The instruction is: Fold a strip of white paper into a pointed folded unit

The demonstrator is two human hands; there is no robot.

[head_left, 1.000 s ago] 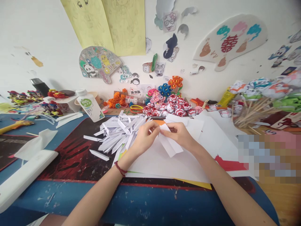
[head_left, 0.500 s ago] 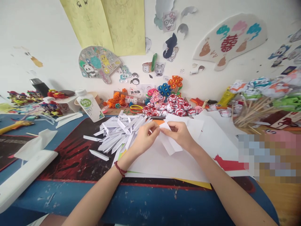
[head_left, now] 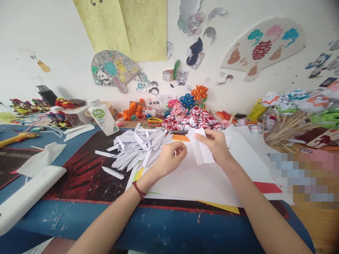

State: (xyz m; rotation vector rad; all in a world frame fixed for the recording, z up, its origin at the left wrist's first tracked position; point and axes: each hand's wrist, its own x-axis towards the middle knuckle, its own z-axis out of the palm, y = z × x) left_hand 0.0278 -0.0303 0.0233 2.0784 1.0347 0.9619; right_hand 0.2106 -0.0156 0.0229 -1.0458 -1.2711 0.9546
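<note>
The right hand (head_left: pixel 217 144) pinches thin, creased white paper (head_left: pixel 202 154).

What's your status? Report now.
Right hand holding creased white paper. Left hand curled, apart from it. Folded white paper strips heaped left of both hands.

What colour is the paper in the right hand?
White: the paper in the right hand shows best in the head view.

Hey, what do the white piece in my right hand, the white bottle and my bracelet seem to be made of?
White piece: paper, plain and matte, judging by its thin sheet and straight creases. White bottle: probably plastic, smooth and opaque, going by its even, molded-looking body. Bracelet: maybe cord, dark red, since it looks thin and uneven, but too small to be sure.
</note>
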